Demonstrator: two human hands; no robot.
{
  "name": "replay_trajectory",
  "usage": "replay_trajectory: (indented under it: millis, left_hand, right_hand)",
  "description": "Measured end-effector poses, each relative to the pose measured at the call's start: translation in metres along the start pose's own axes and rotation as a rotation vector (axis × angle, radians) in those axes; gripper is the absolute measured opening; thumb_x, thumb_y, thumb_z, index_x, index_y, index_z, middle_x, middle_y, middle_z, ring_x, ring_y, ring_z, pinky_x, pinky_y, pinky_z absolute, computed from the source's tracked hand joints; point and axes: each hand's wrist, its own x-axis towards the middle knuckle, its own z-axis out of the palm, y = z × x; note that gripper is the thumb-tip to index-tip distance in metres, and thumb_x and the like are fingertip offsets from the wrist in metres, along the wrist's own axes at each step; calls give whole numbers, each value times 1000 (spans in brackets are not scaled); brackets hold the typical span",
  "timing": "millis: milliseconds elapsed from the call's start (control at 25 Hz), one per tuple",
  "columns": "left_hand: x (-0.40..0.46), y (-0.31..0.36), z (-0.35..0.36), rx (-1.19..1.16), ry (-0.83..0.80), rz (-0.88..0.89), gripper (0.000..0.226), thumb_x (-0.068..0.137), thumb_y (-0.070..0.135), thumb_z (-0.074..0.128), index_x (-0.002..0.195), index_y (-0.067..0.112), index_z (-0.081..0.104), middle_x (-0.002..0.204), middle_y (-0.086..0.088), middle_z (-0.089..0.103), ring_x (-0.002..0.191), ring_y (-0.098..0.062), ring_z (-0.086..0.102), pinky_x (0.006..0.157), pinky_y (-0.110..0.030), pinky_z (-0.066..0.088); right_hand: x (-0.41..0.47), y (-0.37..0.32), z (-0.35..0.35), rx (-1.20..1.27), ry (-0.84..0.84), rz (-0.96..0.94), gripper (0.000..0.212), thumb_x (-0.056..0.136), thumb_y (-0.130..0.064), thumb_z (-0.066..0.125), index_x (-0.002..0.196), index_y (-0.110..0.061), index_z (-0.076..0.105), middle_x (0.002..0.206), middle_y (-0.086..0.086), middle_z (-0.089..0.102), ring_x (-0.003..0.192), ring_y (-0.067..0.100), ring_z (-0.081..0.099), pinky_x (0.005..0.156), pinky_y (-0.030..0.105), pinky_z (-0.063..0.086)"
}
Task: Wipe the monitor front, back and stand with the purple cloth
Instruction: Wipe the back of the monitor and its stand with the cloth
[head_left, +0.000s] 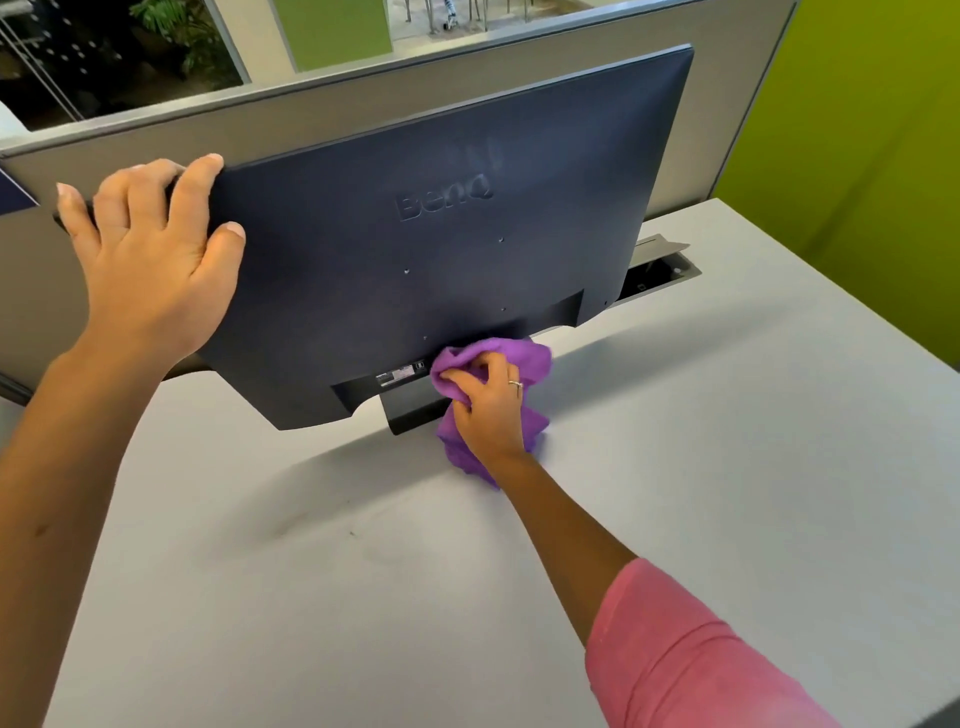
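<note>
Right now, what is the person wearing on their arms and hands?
The right arm has a pink sleeve on its upper part, bare below it. The right hand wears a thin ring on one finger. The left hand and forearm are bare, no sleeve showing.

Pale grey table (701, 467), matte top, faint dark scuff marks near its middle. A cable hatch (662, 270) with a raised metal flap is set into the far edge, right of centre. Behind the table runs a low grey partition (322, 117) with a metal top rail. To the right stands a lime-green wall (857, 130). Above the partition: a window (104, 52) at far left showing dark leafy plants (176, 31), then a pale column, then a green panel (332, 31). Further right, a light floor with thin metal chair legs (478, 15). Lighting even, soft shadows on the table.
</note>
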Motion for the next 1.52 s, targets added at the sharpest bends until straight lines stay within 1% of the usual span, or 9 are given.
replay_trajectory:
  millis: [160, 280, 480, 640, 800, 1000, 1240, 1360, 1520]
  left_hand:
    - [0, -1, -2, -13, -27, -22, 44, 98, 38, 25, 141, 30, 24, 141, -6, 35, 133, -33, 29, 109, -64, 20]
    - [4, -2, 1, -60, -57, -57, 43, 97, 42, 23, 140, 34, 24, 141, -3, 37, 132, -32, 32, 107, -65, 22]
    - [18, 12, -7, 19, -99, -132, 43, 98, 42, 19, 138, 31, 30, 140, -9, 43, 130, -36, 35, 108, -65, 22]
    - [31, 52, -3, 46, -88, -106, 50, 97, 41, 20, 142, 21, 32, 144, -12, 39, 133, -37, 29, 114, -60, 8]
    - [44, 98, 15, 84, -74, 4, 58, 98, 45, 28, 146, 13, 25, 149, -11, 32, 138, -34, 24, 114, -55, 7]
    - [58, 137, 32, 112, -58, 77, 65, 96, 48, 29, 147, 9, 24, 152, -11, 30, 140, -34, 22, 113, -55, 8]
    - [72, 170, 47, 135, -30, 93, 66, 94, 50, 31, 145, 8, 28, 148, -11, 35, 138, -33, 26, 114, -54, 6]
    - [72, 175, 52, 118, -8, 43, 65, 93, 50, 34, 143, 8, 30, 146, -11, 35, 138, -33, 24, 114, -53, 1]
    - [71, 173, 50, 109, -1, 45, 66, 91, 48, 36, 143, 8, 28, 145, -11, 33, 139, -32, 21, 114, -53, -2]
  right_hand:
    - [-9, 13, -2, 125, -103, 56, 23, 82, -21, 69, 101, -7, 65, 103, 13, 62, 93, 26, 55, 74, 36, 55]
    - [-20, 27, -7, 98, -324, 109, 20, 84, -16, 65, 104, -12, 66, 108, 14, 58, 100, 27, 51, 86, 38, 49]
    - [-36, 40, -14, 126, -585, 245, 27, 84, -8, 56, 90, -33, 65, 106, -2, 46, 106, 20, 42, 79, 7, 30]
    - [-33, 44, -16, 107, -677, 291, 32, 84, -8, 54, 82, -39, 56, 112, 5, 48, 107, 21, 43, 81, 16, 36]
    - [-34, 58, -24, 7, -750, 302, 27, 85, -8, 53, 81, -36, 52, 121, 11, 48, 110, 23, 43, 85, 24, 37]
    - [-23, 79, -39, 87, -649, 358, 26, 84, -6, 53, 84, -32, 57, 115, 12, 50, 107, 27, 47, 87, 28, 40]
    - [30, 80, -56, 387, -279, 657, 28, 92, -23, 52, 119, -19, 58, 109, 1, 53, 103, 19, 52, 83, 22, 40]
    - [63, 67, -50, 619, -105, 843, 25, 93, -23, 55, 115, -15, 63, 101, 4, 64, 97, 21, 60, 85, 26, 49]
    - [73, 48, -43, 851, -66, 856, 16, 92, -14, 57, 100, -25, 64, 88, -8, 63, 82, 9, 57, 73, 13, 45]
